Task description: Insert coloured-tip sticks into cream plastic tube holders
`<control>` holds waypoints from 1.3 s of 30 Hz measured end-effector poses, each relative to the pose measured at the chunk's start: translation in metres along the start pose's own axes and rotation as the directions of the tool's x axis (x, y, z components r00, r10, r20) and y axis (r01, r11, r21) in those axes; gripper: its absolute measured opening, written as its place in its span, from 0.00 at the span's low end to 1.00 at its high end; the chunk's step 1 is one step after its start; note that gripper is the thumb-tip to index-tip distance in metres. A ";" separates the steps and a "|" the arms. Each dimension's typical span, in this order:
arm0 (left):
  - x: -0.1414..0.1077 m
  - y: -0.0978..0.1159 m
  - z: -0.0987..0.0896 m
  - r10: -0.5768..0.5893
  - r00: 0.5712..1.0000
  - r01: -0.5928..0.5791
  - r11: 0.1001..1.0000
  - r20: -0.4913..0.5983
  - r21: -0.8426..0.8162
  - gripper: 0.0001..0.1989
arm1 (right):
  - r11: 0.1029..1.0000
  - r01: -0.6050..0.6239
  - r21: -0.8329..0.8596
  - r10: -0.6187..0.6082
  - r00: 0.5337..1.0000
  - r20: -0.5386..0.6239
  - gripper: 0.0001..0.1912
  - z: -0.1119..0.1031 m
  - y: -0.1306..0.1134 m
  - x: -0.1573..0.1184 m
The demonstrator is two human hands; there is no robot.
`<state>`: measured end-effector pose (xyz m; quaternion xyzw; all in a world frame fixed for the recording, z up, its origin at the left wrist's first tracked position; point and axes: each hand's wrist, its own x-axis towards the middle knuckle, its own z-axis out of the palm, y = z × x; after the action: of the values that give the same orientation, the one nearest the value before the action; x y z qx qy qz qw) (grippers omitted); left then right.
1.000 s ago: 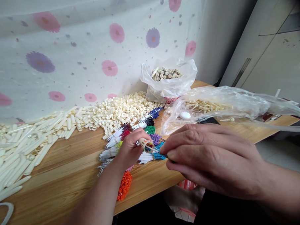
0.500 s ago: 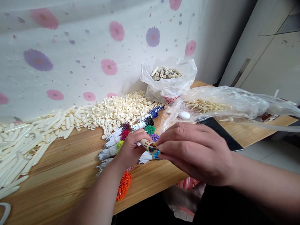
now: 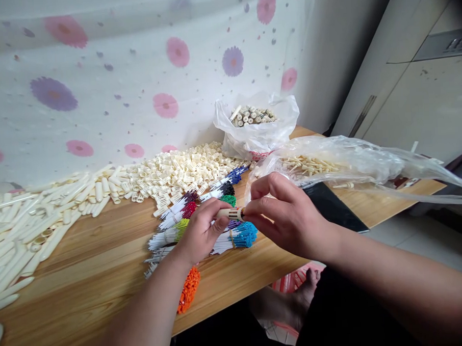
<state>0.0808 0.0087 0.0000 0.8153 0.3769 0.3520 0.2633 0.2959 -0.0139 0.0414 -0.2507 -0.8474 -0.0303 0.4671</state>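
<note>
Our left hand [image 3: 199,233] has fingers clamped on the tube [image 3: 229,214] above the worktop [image 3: 105,270]; our right hand's [image 3: 294,218] fingertips sit together at its end, though what they pinch we can't tell. Orange sticks [image 3: 188,291] lie by the front edge, blue sticks [image 3: 244,235] beyond, cream pieces [image 3: 188,167] toward the back.

The tube [image 3: 229,214] in my left grip [image 3: 201,233] is cream, striped with dark slits. From it, the bundle [image 3: 243,235] at five o'clock runs white into sky blue; the tips [image 3: 188,292] at seven are bright orange. The red-tipped bundle [image 3: 187,211] and lime-tipped bundle [image 3: 180,229] lie toward nine, the green-tipped bundle [image 3: 228,199] toward twelve. The short pieces [image 3: 192,167] at eleven are cream. Behind, the white sheet [image 3: 137,121] bears pink and purple flowers. My table [image 3: 86,281] is light brown, wood-grained; the panel [image 3: 334,207] at three is black.
</note>
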 end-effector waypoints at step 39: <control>0.002 -0.010 0.005 -0.110 0.976 0.136 0.982 -0.185 0.132 0.23 | 0.628 -0.674 0.390 0.643 0.731 0.229 0.08 0.024 0.012 -0.002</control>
<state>0.0813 0.0153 -0.0086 0.7727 0.4731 0.3779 0.1904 0.2832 0.0024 0.0243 -0.4290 -0.6953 0.3464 0.4611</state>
